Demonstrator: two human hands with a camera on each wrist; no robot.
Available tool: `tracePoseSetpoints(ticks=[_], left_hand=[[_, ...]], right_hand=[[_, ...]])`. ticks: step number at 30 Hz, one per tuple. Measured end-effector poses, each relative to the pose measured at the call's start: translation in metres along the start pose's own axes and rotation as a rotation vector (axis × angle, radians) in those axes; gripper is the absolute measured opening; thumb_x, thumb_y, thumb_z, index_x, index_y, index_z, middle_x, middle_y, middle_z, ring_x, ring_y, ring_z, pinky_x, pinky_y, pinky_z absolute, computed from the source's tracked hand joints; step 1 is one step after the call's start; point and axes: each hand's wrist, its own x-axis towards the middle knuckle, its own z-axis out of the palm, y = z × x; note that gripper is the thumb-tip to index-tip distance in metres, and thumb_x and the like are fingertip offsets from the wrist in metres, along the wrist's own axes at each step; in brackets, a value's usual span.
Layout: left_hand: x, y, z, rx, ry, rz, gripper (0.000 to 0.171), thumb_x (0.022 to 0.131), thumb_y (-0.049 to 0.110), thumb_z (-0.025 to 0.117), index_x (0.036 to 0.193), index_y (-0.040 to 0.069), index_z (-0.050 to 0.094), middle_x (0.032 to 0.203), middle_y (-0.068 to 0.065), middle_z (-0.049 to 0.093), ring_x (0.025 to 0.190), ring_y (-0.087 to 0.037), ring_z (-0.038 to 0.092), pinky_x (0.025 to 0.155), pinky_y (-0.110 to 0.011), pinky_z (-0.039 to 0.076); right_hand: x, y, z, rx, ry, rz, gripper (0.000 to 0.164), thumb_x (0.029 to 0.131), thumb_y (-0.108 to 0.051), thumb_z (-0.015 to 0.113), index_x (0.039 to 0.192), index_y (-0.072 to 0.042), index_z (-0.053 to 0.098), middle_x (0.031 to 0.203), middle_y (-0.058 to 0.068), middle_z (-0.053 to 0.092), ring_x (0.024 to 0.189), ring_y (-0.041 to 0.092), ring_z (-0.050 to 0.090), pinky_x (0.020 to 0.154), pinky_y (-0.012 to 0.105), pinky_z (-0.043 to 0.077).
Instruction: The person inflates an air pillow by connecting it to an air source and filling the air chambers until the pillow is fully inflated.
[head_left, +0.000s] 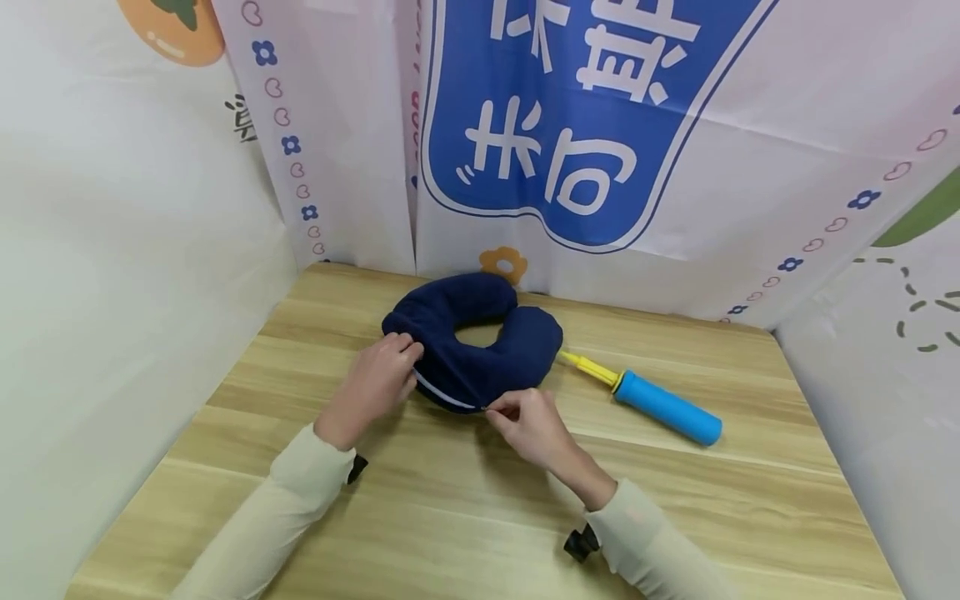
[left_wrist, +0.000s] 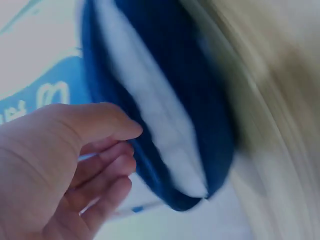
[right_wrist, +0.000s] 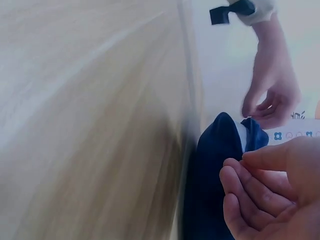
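A navy U-shaped neck pillow (head_left: 517,354) lies on the table, its gap toward the back. Along its near edge the zipped seam gapes, and a white strip of the inside (left_wrist: 155,105) shows between the two navy edges. My left hand (head_left: 378,375) grips the cover at the left end of this opening, thumb on the fabric edge. At the right end of the opening, my right hand (head_left: 528,421) pinches the zipper pull between thumb and index finger; the pull itself is mostly hidden by the fingertips.
A blue hand pump (head_left: 667,407) with a yellow nozzle (head_left: 588,367) lies right of the pillow, its tip close to the pillow's side. The wooden table (head_left: 450,517) meets a printed white sheet (head_left: 360,167) at the back, with white walls on both sides.
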Motion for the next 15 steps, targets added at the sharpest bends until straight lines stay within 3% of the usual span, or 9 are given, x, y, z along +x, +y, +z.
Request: tracePoseSetpoints(ticks=[3,5,10,12,15], left_hand=[[-0.011,0.022,-0.01,-0.132,-0.056,-0.092,0.011,0.084,0.004,0.079,0.087,0.008,0.07,0.084,-0.004,0.067,0.075,-0.019,0.061,0.066,-0.033,0.055],[-0.015,0.038,-0.011,-0.281,-0.128,-0.159,0.011,0.087,0.008,0.08,0.084,0.013,0.071,0.081,0.002,0.068,0.073,-0.011,0.062,0.066,-0.027,0.055],[-0.022,0.072,0.006,-0.694,-0.323,-0.366,0.006,0.094,0.015,0.077,0.089,0.015,0.078,0.084,0.005,0.075,0.074,-0.002,0.066,0.068,-0.019,0.056],[-0.026,0.08,0.017,-0.781,-0.338,-0.434,0.007,0.097,0.016,0.074,0.094,0.013,0.079,0.089,0.002,0.078,0.077,-0.003,0.069,0.07,-0.019,0.057],[-0.031,0.088,0.03,-0.869,-0.285,-0.519,0.012,0.101,0.017,0.07,0.101,0.01,0.08,0.096,-0.003,0.08,0.083,-0.008,0.073,0.073,-0.021,0.059]], right_hand=[[-0.002,-0.001,0.005,-0.001,-0.019,-0.006,0.011,0.098,-0.013,0.074,0.1,-0.008,0.084,0.094,0.0,0.082,0.075,0.004,0.071,0.068,0.02,0.057],[-0.004,0.0,0.007,-0.005,-0.018,-0.019,0.012,0.098,-0.012,0.074,0.101,-0.007,0.084,0.094,0.002,0.082,0.075,0.006,0.071,0.068,0.02,0.057],[-0.009,0.001,0.011,-0.01,0.023,-0.014,0.007,0.095,-0.01,0.077,0.095,-0.01,0.084,0.09,0.0,0.082,0.076,0.007,0.073,0.068,0.019,0.057],[-0.009,0.001,0.013,0.0,0.038,-0.009,0.007,0.094,-0.01,0.079,0.092,-0.013,0.084,0.087,-0.002,0.081,0.076,0.007,0.073,0.068,0.019,0.058],[-0.009,0.0,0.018,0.005,0.045,-0.022,0.009,0.094,-0.009,0.08,0.089,-0.016,0.083,0.086,-0.003,0.081,0.076,0.007,0.075,0.068,0.018,0.058]])
